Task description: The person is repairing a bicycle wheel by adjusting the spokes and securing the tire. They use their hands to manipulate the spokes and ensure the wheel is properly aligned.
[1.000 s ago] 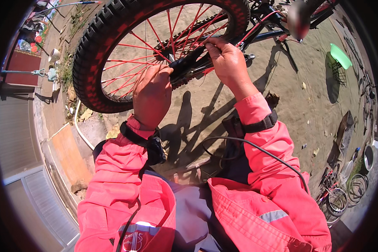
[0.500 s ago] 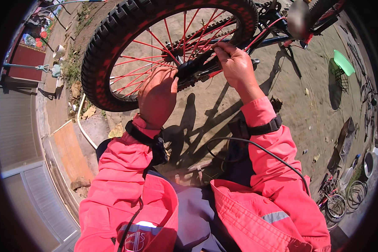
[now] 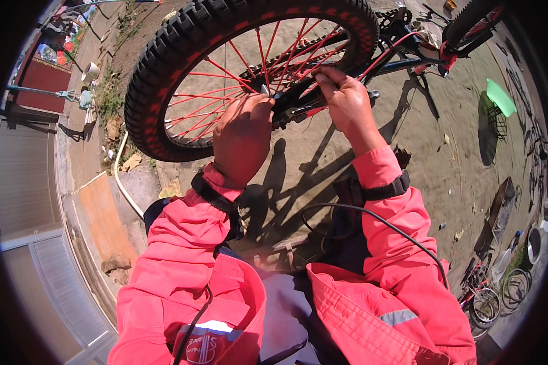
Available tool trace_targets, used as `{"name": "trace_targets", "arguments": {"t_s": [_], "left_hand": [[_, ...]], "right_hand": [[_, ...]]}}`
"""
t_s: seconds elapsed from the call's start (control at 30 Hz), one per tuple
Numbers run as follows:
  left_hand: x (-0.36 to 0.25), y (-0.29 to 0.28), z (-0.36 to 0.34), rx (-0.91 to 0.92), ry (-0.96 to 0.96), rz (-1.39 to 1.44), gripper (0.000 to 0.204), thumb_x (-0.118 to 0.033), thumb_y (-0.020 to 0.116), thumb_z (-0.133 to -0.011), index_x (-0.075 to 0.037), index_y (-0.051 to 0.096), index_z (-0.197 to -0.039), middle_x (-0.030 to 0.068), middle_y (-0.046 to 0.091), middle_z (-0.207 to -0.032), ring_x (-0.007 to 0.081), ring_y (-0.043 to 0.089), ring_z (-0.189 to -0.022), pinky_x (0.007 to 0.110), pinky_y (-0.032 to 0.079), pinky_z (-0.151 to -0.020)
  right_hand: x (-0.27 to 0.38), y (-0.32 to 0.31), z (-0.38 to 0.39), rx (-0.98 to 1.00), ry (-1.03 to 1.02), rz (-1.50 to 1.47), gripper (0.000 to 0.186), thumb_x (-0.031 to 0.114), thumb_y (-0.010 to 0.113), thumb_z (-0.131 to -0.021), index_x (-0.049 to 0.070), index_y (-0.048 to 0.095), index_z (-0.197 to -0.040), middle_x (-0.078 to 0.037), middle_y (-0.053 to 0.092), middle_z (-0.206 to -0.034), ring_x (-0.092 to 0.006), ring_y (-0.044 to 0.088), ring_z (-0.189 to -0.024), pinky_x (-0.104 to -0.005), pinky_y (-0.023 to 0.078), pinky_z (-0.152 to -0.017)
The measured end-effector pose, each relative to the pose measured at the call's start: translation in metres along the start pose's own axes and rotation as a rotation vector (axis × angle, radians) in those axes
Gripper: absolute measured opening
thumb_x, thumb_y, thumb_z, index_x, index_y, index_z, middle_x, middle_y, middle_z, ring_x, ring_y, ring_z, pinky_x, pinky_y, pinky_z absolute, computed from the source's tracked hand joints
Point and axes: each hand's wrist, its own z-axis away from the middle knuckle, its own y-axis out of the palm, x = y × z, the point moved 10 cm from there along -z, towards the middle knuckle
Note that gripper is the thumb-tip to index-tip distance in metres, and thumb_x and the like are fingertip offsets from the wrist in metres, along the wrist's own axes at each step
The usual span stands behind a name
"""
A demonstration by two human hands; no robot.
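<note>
A bicycle wheel (image 3: 149,91) with a knobby black tyre, red patches and red spokes fills the upper part of the view. Beside its hub runs a long black bar-like part (image 3: 295,100), with chain links showing along its lower side. My left hand (image 3: 243,137) is closed at the hub end of this part; its fingertips are partly hidden, and a small shiny tip (image 3: 264,89) shows by them. My right hand (image 3: 350,106) pinches the upper right end of the black part between thumb and fingers. The dark bicycle frame (image 3: 402,62) continues to the right.
A pedal (image 3: 374,95) sticks out just right of my right hand. A light green basin (image 3: 500,97) lies on a black crate at the right. More bicycles (image 3: 484,298) stand at the lower right. A black cable (image 3: 383,216) crosses my right sleeve. A pale hose (image 3: 123,188) curves along the left.
My left hand has shifted slightly right along the black part, and a shiny tip now shows by its fingers. My right hand keeps its pinch. The whole view has shifted slightly.
</note>
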Motion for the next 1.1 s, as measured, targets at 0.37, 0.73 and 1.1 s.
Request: {"name": "trace_targets", "arguments": {"t_s": [0.37,0.73,1.1], "left_hand": [[0.004,0.010,-0.004,0.049,-0.055,-0.029,0.025,-0.006,0.074,-0.086,-0.006,0.072,-0.110,0.0089,0.073,-0.107,0.0295,0.070,-0.098,0.040,0.056,-0.085],[0.001,0.007,-0.006,0.007,0.001,-0.091,0.011,-0.011,0.070,-0.091,-0.008,0.070,-0.101,0.0049,0.069,-0.098,0.0254,0.067,-0.097,0.036,0.055,-0.084],[-0.001,0.007,-0.012,0.032,-0.023,-0.026,0.022,-0.004,0.072,-0.086,-0.007,0.073,-0.107,0.0082,0.072,-0.107,0.0297,0.070,-0.095,0.040,0.056,-0.083]], "right_hand": [[0.000,0.002,0.002,0.012,0.065,-0.076,0.025,0.016,0.067,-0.102,-0.002,0.074,-0.118,-0.004,0.076,-0.097,-0.0091,0.062,-0.088,-0.0265,0.051,-0.084],[0.000,0.003,0.000,0.033,0.047,-0.035,0.028,0.020,0.068,-0.102,-0.002,0.074,-0.118,-0.004,0.075,-0.093,-0.0081,0.060,-0.085,-0.0266,0.051,-0.082],[-0.002,0.004,-0.002,0.120,0.096,-0.066,0.026,0.015,0.065,-0.104,-0.003,0.074,-0.121,-0.002,0.074,-0.097,-0.0082,0.062,-0.089,-0.0256,0.051,-0.084]]}}
